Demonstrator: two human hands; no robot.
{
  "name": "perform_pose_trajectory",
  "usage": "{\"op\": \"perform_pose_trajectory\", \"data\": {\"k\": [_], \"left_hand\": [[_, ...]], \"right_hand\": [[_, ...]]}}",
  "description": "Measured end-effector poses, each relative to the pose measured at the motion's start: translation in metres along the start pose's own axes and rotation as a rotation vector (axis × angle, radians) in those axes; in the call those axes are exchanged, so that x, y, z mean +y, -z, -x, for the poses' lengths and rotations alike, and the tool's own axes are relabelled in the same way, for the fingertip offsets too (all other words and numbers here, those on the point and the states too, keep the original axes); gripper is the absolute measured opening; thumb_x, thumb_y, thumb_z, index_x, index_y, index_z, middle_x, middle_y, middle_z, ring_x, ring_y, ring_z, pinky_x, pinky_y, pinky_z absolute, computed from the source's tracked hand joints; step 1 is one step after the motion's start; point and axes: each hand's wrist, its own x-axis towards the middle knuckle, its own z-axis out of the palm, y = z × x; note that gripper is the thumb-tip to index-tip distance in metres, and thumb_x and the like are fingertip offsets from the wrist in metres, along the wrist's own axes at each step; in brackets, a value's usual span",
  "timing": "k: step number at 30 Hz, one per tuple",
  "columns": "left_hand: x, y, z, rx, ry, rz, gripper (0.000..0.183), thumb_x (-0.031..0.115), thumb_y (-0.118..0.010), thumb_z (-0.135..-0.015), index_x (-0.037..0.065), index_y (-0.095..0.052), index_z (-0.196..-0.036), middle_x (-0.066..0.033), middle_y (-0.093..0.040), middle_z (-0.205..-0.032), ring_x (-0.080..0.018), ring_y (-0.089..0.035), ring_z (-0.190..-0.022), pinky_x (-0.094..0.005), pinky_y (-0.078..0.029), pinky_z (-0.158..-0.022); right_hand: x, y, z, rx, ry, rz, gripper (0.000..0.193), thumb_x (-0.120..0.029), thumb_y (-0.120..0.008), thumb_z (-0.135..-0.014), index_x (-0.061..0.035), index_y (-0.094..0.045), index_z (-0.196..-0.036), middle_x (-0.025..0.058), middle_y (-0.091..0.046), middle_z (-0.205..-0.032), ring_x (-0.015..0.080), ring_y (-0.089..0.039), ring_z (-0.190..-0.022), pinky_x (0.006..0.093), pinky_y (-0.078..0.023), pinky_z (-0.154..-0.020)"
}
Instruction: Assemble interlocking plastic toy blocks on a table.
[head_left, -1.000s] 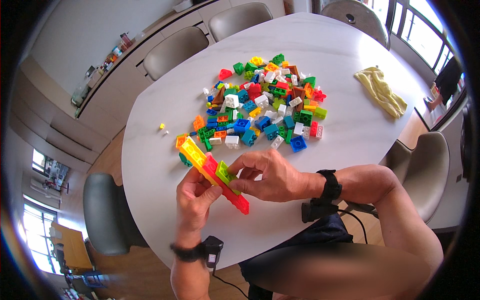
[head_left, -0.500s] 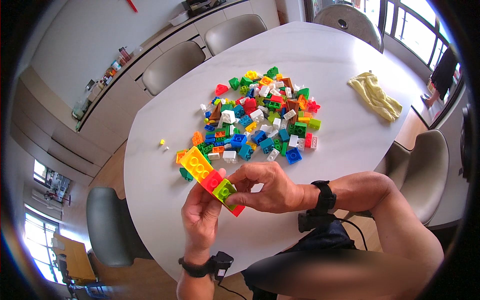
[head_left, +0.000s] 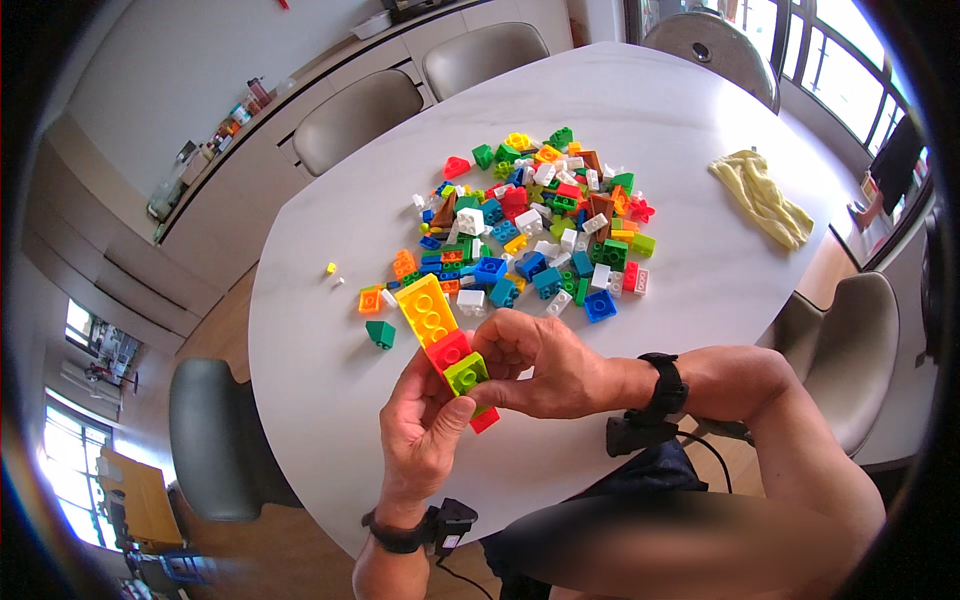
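Between my two hands, above the near part of the table, is a joined strip of toy building bricks: a yellow brick (head_left: 427, 310) at the far end, a red brick (head_left: 449, 349) in the middle, a lime green brick (head_left: 466, 374), and some red at the near end. My left hand (head_left: 424, 432) grips the strip from below and the left, its thumb against the green brick. My right hand (head_left: 545, 370) pinches the green brick from the right with thumb and fingers. The underside of the strip is hidden.
Beyond my hands a large heap of loose coloured bricks (head_left: 490, 268) covers the middle of the white table (head_left: 330, 390). A dark green brick (head_left: 380, 334) lies apart at the left. A yellow cloth (head_left: 765, 200) rests at the right. Chairs (head_left: 358, 122) surround the table.
The brick strip has turned to stand steeper, and its far end has shifted right in view. My left thumb has moved up onto the green brick. Both hands keep their hold.
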Motion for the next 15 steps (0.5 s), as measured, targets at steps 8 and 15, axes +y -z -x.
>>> {"op": "perform_pose_trajectory", "data": {"k": [8, 15], "left_hand": [[-0.004, 0.005, -0.001, 0.020, 0.042, 0.087, 0.058, 0.016, -0.062, -0.106, -0.004, -0.038, -0.155, -0.0138, -0.062, -0.138, -0.0190, -0.063, -0.123, -0.0342, -0.052, -0.106], [-0.010, 0.017, -0.007, 0.114, 0.309, 0.239, 0.056, 0.019, -0.062, -0.105, 0.005, -0.043, -0.155, -0.0123, -0.067, -0.130, -0.0215, -0.072, -0.110, -0.0427, -0.063, -0.093]], "right_hand": [[0.016, -0.006, -0.004, -0.022, 0.005, -0.275, 0.032, -0.015, -0.076, -0.096, 0.0010, -0.058, -0.117, 0.0086, -0.070, -0.090, 0.0168, -0.069, -0.080, 0.0319, -0.057, -0.069], [0.004, 0.005, -0.010, -0.099, -0.307, -0.031, 0.039, -0.028, -0.065, -0.104, 0.0090, -0.065, -0.115, 0.0113, -0.073, -0.086, 0.0135, -0.069, -0.070, 0.0299, -0.056, -0.058]]}}
